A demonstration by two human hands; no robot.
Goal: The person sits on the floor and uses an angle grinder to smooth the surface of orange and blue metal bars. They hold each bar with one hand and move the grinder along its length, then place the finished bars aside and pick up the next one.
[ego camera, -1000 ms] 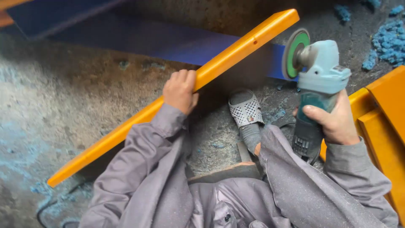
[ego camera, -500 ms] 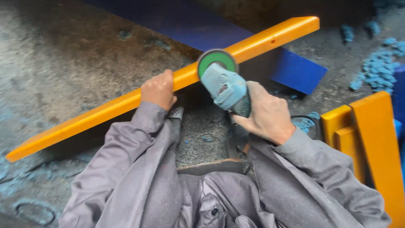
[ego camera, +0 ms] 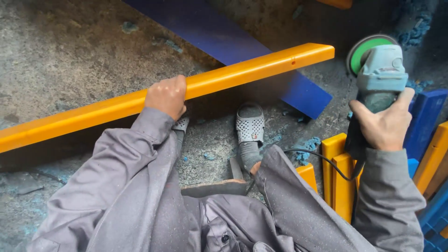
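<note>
Our left hand [ego camera: 166,96] fingers wrap the long stiff orange bar [ego camera: 242,70] mid-length, and our right hand [ego camera: 383,125] grips the angle grinder [ego camera: 380,74], probably heavy, right of the bar.

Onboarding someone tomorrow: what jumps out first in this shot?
The long orange bar crossing the frame, gripped near its middle by the left hand. Then the grey grinder with its green disc, held up at right by the right hand, clear of the bar. A blue plank lies behind on the dusty floor.

L hand [ego camera: 166,96] grips orange bar [ego camera: 242,70] | R hand [ego camera: 383,125] holds grinder [ego camera: 379,74], off bar
</note>
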